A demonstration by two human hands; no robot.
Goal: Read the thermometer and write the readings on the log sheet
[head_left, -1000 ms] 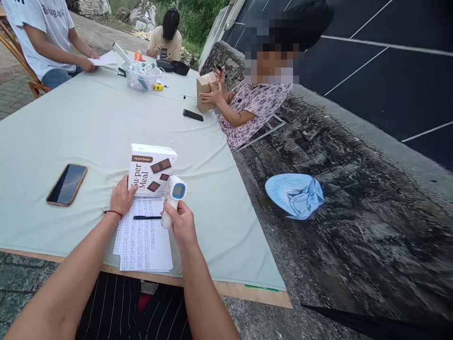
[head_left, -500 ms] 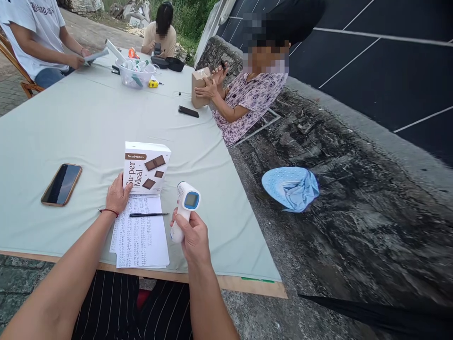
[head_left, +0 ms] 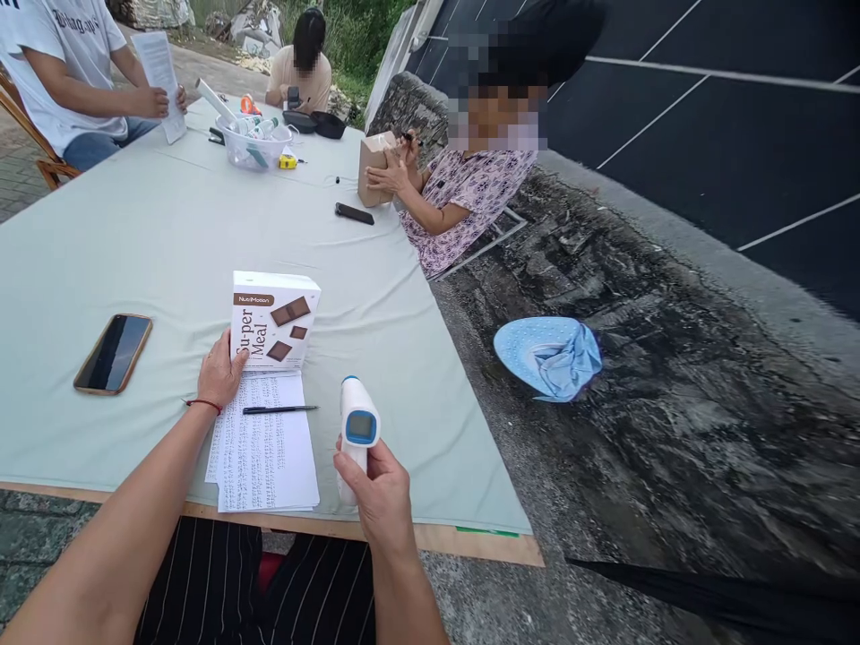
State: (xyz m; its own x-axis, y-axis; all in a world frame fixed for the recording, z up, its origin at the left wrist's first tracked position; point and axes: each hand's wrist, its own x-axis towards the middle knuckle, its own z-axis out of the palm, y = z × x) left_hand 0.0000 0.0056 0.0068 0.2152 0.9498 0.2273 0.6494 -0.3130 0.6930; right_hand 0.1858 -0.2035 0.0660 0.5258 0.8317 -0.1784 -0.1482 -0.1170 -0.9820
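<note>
My left hand (head_left: 220, 369) grips the lower left edge of a white box (head_left: 275, 321) printed with brown bars, its thumb on the front face. The box stands upright at the top of some handwritten sheets (head_left: 269, 461). Across those sheets lies a black pen (head_left: 279, 409), touched by neither hand. My right hand (head_left: 380, 488) is wrapped round the handle of a white and blue infrared thermometer (head_left: 359, 428), held above the table to the right of the paper. Its small screen faces me; I cannot make out a reading.
A phone (head_left: 114, 354) lies at the left, a second dark phone (head_left: 354, 213) farther off. Beyond are a plastic basket (head_left: 252, 148) of bottles and a yellow tape measure (head_left: 288, 162). One person holds a cardboard box (head_left: 376, 170); two others sit farther back. A blue hat (head_left: 549, 358) lies off the table's right side.
My right hand has lowered the thermometer toward me and turned it, so its nose points away. My left hand stays on the box. The person at far left has raised a paper upright.
</note>
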